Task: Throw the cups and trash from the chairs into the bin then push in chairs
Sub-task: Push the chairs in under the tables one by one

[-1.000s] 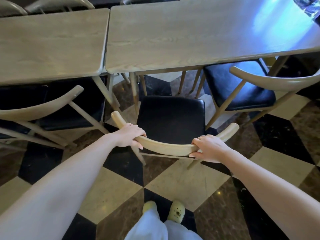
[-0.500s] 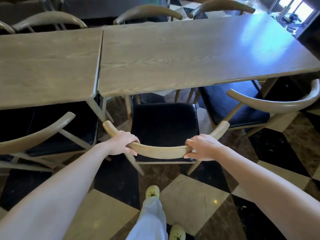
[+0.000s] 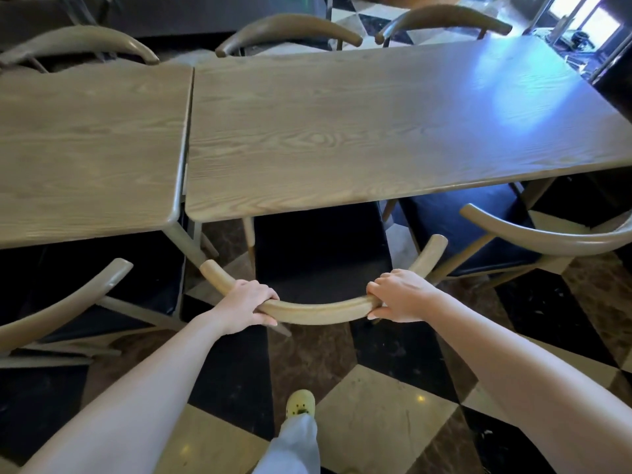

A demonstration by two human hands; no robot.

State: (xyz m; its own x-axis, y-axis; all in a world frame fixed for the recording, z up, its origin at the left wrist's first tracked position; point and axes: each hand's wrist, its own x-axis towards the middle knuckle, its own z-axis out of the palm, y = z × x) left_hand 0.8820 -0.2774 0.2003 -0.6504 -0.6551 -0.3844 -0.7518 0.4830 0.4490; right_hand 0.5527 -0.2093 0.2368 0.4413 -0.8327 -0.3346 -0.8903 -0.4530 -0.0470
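At the near edge of the right table [image 3: 359, 131], the chair [image 3: 318, 307] stood with the front of its black seat [image 3: 321, 254] tucked under the tabletop and its curved wooden backrest just outside the edge. Both hands gripped that backrest. The left hand [image 3: 244, 304] was wrapped over the left part of the curve, fingers together on top and thumb underneath, clamped on the wood. The right hand [image 3: 400, 295] held the right part in the same way, fingers curled over the top and thumb pressed against the near face. Both bare forearms reached straight out from the bottom corners of the view.

Beside this chair, a right chair [image 3: 533, 234] stood farther out from the table, with much of its black seat showing. A left chair [image 3: 68, 302] stood at the left table [image 3: 89, 148], its seat mostly under the top. The two tables stood side by side with a narrow gap between them. Backrests of three more chairs [image 3: 287, 27] showed along the far side.

Below the hands lay a checkered floor [image 3: 376, 422] of black, cream and brown tiles. One yellow shoe [image 3: 300, 405] and a pale trouser leg [image 3: 294, 446] stood on it, behind the chair. No cups, trash or bin showed anywhere in view.
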